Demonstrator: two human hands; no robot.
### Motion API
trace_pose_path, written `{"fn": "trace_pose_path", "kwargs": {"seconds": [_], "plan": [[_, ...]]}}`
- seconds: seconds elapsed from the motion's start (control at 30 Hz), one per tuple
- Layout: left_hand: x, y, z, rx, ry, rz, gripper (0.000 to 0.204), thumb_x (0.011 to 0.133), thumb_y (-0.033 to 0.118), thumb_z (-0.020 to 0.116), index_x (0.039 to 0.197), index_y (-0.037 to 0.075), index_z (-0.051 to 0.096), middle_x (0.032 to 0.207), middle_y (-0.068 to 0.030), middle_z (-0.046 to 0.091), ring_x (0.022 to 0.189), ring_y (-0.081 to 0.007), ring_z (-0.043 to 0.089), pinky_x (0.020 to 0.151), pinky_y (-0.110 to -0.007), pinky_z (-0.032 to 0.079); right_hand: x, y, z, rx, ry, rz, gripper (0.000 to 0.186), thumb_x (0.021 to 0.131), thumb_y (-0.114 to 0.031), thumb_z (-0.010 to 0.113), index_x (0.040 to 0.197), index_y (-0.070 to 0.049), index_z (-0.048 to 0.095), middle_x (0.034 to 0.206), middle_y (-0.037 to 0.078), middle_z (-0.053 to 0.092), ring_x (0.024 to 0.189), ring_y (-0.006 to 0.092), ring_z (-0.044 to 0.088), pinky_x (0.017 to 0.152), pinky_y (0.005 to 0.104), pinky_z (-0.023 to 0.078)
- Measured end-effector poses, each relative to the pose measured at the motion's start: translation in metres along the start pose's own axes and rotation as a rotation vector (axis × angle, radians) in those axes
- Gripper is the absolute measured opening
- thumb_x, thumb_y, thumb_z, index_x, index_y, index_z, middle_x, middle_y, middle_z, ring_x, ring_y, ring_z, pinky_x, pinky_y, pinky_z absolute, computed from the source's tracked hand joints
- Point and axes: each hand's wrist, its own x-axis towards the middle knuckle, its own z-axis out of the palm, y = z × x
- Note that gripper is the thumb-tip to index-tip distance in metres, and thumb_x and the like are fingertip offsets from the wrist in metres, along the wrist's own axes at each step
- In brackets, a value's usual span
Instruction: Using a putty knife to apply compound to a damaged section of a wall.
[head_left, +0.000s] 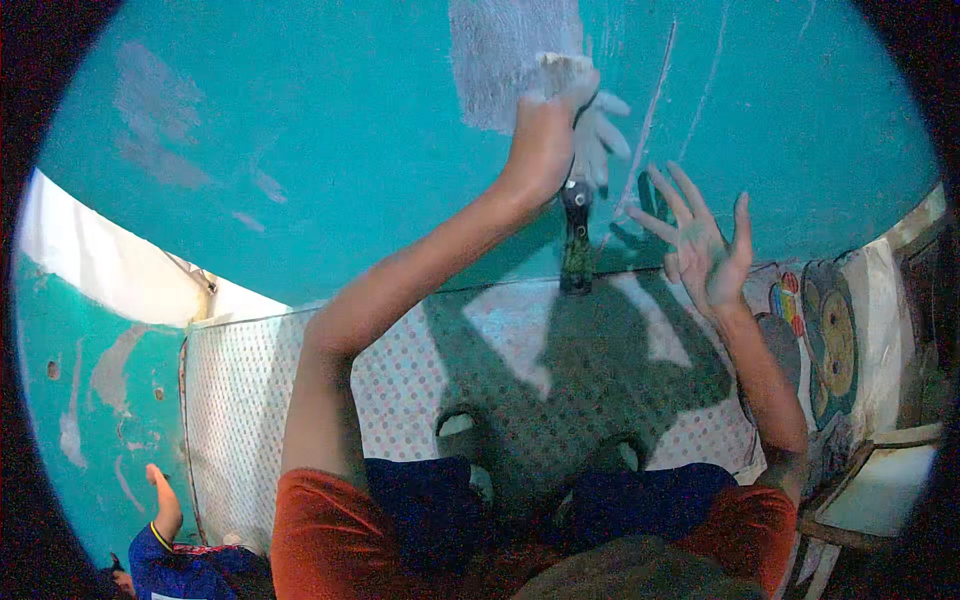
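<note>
My left hand reaches up to a turquoise wall, closed, with some whitish, dusty-looking fingers showing on its right side. A putty knife's dark handle with metal rivets juts down from this hand; its blade is mostly hidden. At the upper edge of the hand is a pale beige flat piece, and I cannot tell whether it belongs to the knife. Around it, a light grey smeared patch covers the wall. To the right and lower, my right hand is held up, fingers spread and holding nothing, with grey smudges on the palm.
Below the wall lies a dotted pale floor, partly under my shadow. At the lower left, a person in a blue top raises a hand by another turquoise wall. A framed pale-topped stand and a cartoon picture are at right.
</note>
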Motion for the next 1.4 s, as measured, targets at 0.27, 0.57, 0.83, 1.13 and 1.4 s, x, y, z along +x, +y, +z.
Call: {"fn": "trace_pose_path", "kwargs": {"seconds": [0.27,0.57,0.83,1.13,1.4], "plan": [[-0.002,-0.005,-0.004,-0.017,0.054,0.0,0.045,0.09,0.034,0.041,0.084,-0.006,0.059,0.058,-0.0139,0.06,0.038,-0.0172,0.052,0.035,-0.027,0.039,0.007,0.012,-0.014,0.246,-0.053,0.013,0.1,0.075,-0.076,0.026,0.14,-0.003,0.008,0.146,0.015,0.016,0.133,0.0279,0.02,0.102,0.0406,0.023],[0.002,0.014,-0.001,0.0,-0.023,0.001,0.044,0.09,0.039,0.041,0.089,-0.001,0.061,0.063,-0.0095,0.062,0.044,-0.0131,0.051,0.04,-0.024,0.038,0.005,0.021,-0.019,-0.184,-0.139,-0.073,0.087,0.08,-0.037,0.054,0.141,-0.006,0.001,0.147,0.014,0.013,0.134,0.0275,0.017,0.106,0.0421,0.017],[-0.008,0.016,0.003,0.005,-0.015,-0.045,0.047,0.089,0.043,0.042,0.09,-0.001,0.06,0.06,-0.0087,0.06,0.041,-0.0129,0.048,0.038,-0.025,0.035,-0.001,0.017,-0.029,0.143,-0.074,0.009,0.062,0.089,-0.042,0.04,0.129,0.005,0.035,0.144,0.014,0.021,0.135,0.0277,0.015,0.108,0.0386,0.016],[-0.003,0.004,-0.001,-0.033,-0.025,-0.075,0.044,0.09,0.034,0.043,0.085,-0.006,0.06,0.058,-0.0157,0.06,0.037,-0.0164,0.05,0.033,-0.025,0.037,0.002,0.008,-0.018,0.008,-0.114,-0.036,0.081,0.086,-0.062,0.022,0.124,0.007,0.043,0.141,0.019,0.027,0.134,0.0277,0.016,0.109,0.0393,0.008],[-0.003,0.002,0.004,-0.063,-0.036,-0.075,0.045,0.09,0.036,0.043,0.087,-0.005,0.058,0.058,-0.015,0.059,0.038,-0.0168,0.05,0.036,-0.027,0.039,-0.004,0.005,-0.002,-0.186,-0.062,0.01,0.073,0.09,-0.052,0.03,0.136,0.004,0.021,0.12,0.021,0.051,0.12,0.0269,0.04,0.103,0.0388,0.025]]}}
